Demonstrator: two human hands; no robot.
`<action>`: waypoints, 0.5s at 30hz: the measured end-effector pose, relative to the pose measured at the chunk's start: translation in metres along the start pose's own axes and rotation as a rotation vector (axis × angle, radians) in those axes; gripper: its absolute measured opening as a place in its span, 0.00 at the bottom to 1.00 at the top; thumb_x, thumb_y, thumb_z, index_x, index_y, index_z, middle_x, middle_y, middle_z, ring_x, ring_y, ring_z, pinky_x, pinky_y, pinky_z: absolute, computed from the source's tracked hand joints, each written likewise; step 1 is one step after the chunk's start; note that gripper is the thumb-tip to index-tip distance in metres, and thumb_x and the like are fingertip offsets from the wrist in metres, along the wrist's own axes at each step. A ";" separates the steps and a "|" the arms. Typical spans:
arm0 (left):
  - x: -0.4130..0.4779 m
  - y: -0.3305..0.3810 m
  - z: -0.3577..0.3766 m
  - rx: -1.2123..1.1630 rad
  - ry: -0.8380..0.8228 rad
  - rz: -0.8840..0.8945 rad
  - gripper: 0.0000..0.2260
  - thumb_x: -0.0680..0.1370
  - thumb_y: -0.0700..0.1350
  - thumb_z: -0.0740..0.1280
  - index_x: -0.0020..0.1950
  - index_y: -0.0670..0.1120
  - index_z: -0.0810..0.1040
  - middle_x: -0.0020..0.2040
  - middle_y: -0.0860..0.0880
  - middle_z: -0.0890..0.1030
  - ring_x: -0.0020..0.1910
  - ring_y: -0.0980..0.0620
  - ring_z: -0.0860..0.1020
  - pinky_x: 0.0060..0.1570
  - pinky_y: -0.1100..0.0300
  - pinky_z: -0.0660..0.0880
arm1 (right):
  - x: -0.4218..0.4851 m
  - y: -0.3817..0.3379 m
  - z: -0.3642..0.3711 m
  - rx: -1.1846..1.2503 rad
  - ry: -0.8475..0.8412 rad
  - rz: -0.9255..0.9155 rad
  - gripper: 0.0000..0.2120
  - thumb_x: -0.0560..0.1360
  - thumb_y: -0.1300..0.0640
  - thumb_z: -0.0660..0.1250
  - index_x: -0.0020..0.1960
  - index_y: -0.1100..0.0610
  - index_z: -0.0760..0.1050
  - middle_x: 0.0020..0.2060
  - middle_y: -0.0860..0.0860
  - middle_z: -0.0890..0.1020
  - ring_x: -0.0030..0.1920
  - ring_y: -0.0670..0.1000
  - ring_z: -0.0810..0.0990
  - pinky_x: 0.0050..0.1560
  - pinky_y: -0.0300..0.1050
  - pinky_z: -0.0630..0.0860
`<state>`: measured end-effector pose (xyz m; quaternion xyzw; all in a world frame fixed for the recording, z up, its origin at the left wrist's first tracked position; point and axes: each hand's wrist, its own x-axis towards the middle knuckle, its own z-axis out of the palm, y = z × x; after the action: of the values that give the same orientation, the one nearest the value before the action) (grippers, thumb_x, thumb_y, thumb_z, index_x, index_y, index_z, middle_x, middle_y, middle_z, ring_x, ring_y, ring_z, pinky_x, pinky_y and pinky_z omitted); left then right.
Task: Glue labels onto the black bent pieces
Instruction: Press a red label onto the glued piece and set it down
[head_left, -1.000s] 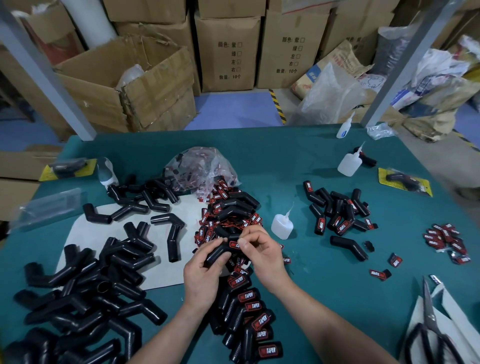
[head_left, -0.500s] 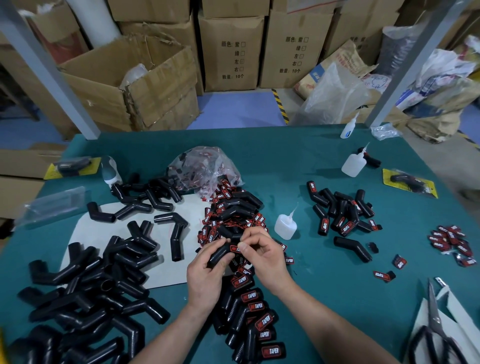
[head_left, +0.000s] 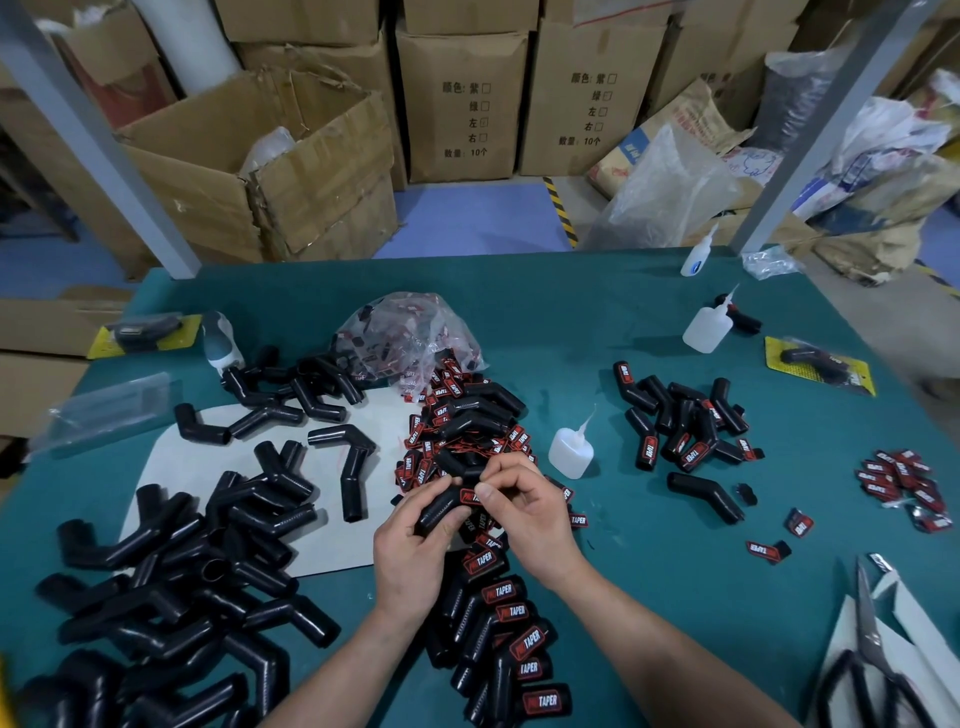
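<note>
1. The worktop (head_left: 597, 322) carries the whole job. Much of its left side is taken by the unlabelled pile (head_left: 171, 587) of black bent pieces, so by this look the larger share is left to do.
2. The labelled row (head_left: 514, 644) runs from under the hands to the near edge, each piece showing a red "TAPER" label. Another labelled cluster (head_left: 685, 426) lies well apart at the right. Judged from these, the task is well begun but far from finished.
3. The loose labels (head_left: 441, 410) spill from a clear bag (head_left: 410, 332) just beyond the hands, so supply looks ample.
4. The left hand (head_left: 410, 556) has its grip wrapped round 1 black bent piece (head_left: 441, 508), held over the near end of that heap. The right hand (head_left: 524, 514) keeps a narrow grip, thumb and forefinger pinching a label (head_left: 469, 493) against the piece's upper end.
5. The glue bottle (head_left: 571, 449) stands upright just right of the hands.
6. Stray labels crowd beneath the hands and could catch on wet glue. The scissors (head_left: 878, 660) lie well apart, out of the way.
</note>
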<state>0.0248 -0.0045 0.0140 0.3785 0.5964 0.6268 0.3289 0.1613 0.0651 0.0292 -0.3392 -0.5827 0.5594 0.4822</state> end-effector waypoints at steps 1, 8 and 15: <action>0.000 0.000 0.000 -0.003 0.002 -0.002 0.19 0.71 0.46 0.77 0.56 0.67 0.85 0.57 0.55 0.86 0.56 0.56 0.84 0.57 0.68 0.77 | 0.000 0.000 0.000 0.000 0.000 0.002 0.03 0.75 0.57 0.72 0.44 0.50 0.82 0.48 0.49 0.80 0.51 0.51 0.78 0.56 0.45 0.74; -0.001 0.004 0.001 -0.027 0.001 -0.003 0.17 0.71 0.45 0.77 0.55 0.64 0.86 0.56 0.54 0.86 0.56 0.56 0.84 0.56 0.69 0.77 | 0.000 0.000 0.000 0.008 -0.001 0.009 0.03 0.75 0.56 0.72 0.44 0.49 0.82 0.48 0.49 0.80 0.51 0.51 0.78 0.56 0.44 0.75; -0.002 0.008 0.001 -0.026 -0.005 0.012 0.16 0.73 0.45 0.76 0.55 0.64 0.86 0.57 0.54 0.86 0.56 0.56 0.84 0.56 0.69 0.77 | -0.001 0.001 0.001 0.011 0.001 -0.003 0.03 0.75 0.57 0.72 0.44 0.50 0.82 0.48 0.50 0.79 0.52 0.52 0.78 0.57 0.45 0.75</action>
<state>0.0267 -0.0061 0.0222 0.3795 0.5849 0.6356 0.3315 0.1603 0.0643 0.0286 -0.3359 -0.5800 0.5615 0.4852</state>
